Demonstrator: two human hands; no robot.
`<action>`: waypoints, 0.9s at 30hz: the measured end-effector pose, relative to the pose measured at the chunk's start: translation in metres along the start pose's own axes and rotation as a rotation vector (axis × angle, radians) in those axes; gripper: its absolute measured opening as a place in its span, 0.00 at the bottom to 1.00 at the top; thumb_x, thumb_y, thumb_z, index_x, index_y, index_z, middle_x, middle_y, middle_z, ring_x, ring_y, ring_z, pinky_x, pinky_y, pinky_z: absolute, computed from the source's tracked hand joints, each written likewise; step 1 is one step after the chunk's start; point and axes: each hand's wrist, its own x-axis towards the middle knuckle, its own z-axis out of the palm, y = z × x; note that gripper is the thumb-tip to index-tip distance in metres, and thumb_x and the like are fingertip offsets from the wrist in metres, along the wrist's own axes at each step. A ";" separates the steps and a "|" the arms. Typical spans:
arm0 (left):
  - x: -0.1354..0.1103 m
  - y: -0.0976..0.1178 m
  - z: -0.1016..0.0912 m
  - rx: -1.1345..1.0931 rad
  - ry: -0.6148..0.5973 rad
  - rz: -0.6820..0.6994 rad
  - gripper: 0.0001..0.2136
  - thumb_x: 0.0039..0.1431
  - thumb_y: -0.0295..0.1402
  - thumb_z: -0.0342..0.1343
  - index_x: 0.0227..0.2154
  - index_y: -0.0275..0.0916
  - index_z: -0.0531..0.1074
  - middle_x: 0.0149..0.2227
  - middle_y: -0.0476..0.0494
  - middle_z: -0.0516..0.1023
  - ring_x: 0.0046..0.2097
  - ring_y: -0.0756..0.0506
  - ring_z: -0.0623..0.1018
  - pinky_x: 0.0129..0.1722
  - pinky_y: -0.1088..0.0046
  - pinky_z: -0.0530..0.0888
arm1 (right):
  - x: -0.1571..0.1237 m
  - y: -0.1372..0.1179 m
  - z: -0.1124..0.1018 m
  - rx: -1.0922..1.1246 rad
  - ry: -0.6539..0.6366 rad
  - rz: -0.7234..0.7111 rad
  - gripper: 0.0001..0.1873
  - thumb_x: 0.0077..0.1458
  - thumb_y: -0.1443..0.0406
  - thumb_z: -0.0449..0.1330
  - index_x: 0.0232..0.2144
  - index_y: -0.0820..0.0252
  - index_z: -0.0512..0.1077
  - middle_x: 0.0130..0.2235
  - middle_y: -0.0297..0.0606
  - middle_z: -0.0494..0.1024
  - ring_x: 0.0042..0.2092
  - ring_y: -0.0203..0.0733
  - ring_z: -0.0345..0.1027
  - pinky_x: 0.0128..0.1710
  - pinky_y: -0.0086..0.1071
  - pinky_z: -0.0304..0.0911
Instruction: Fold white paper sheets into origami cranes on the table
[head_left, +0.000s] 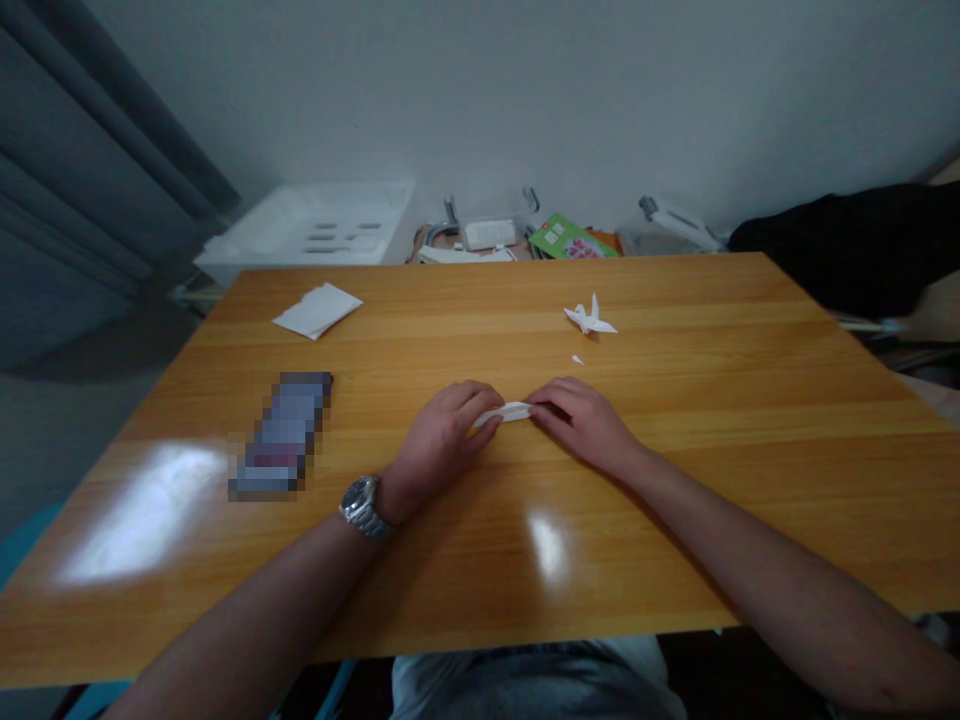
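i see my left hand [452,425] and right hand [589,420] nearly closed, fingertips pinching opposite ends of a folded paper strip [516,411]. from it, the paper bird [590,320] sits at one o'clock, paper sheets [319,310] at ten; the table's [750,400] edges lie well away at twelve and six.

No legible txt — green bklt [559,236] lettering blurry
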 end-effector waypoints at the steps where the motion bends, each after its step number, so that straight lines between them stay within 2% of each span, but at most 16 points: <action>1: 0.000 0.000 0.000 0.008 -0.003 0.028 0.09 0.71 0.33 0.51 0.48 0.39 0.73 0.48 0.40 0.78 0.49 0.43 0.77 0.52 0.62 0.74 | 0.000 0.001 0.000 -0.004 0.011 0.004 0.10 0.69 0.61 0.56 0.42 0.57 0.77 0.40 0.42 0.81 0.43 0.46 0.73 0.45 0.40 0.67; 5: -0.003 -0.002 0.003 0.038 -0.062 0.117 0.11 0.70 0.32 0.53 0.52 0.41 0.73 0.54 0.40 0.76 0.54 0.42 0.75 0.56 0.60 0.72 | 0.000 0.008 0.002 -0.031 0.033 0.013 0.09 0.68 0.62 0.57 0.42 0.57 0.78 0.40 0.41 0.81 0.43 0.47 0.72 0.46 0.42 0.66; 9: -0.006 -0.003 0.005 0.049 -0.161 0.131 0.15 0.69 0.33 0.54 0.56 0.42 0.72 0.60 0.39 0.73 0.59 0.40 0.73 0.60 0.57 0.70 | 0.000 0.014 0.003 -0.070 0.040 0.022 0.10 0.68 0.62 0.58 0.43 0.57 0.79 0.40 0.42 0.81 0.44 0.48 0.71 0.48 0.44 0.66; 13: -0.006 -0.004 0.004 0.049 -0.214 0.133 0.17 0.70 0.35 0.54 0.59 0.42 0.70 0.60 0.38 0.73 0.60 0.39 0.73 0.60 0.55 0.70 | 0.000 0.019 0.005 -0.080 0.041 0.025 0.10 0.67 0.61 0.59 0.43 0.55 0.80 0.40 0.42 0.79 0.44 0.48 0.71 0.46 0.44 0.67; 20: -0.006 0.000 0.003 0.079 -0.217 0.119 0.18 0.70 0.36 0.54 0.60 0.42 0.70 0.60 0.38 0.73 0.58 0.39 0.73 0.60 0.55 0.69 | 0.001 0.017 0.004 -0.087 0.064 0.010 0.11 0.67 0.62 0.59 0.45 0.56 0.80 0.41 0.43 0.79 0.45 0.49 0.70 0.47 0.45 0.68; 27: -0.004 0.008 0.001 0.133 -0.184 0.066 0.19 0.70 0.39 0.54 0.61 0.41 0.70 0.52 0.37 0.74 0.53 0.38 0.73 0.57 0.55 0.70 | 0.003 0.004 -0.002 -0.098 0.015 -0.083 0.13 0.68 0.62 0.56 0.49 0.55 0.79 0.49 0.43 0.80 0.52 0.49 0.72 0.54 0.48 0.67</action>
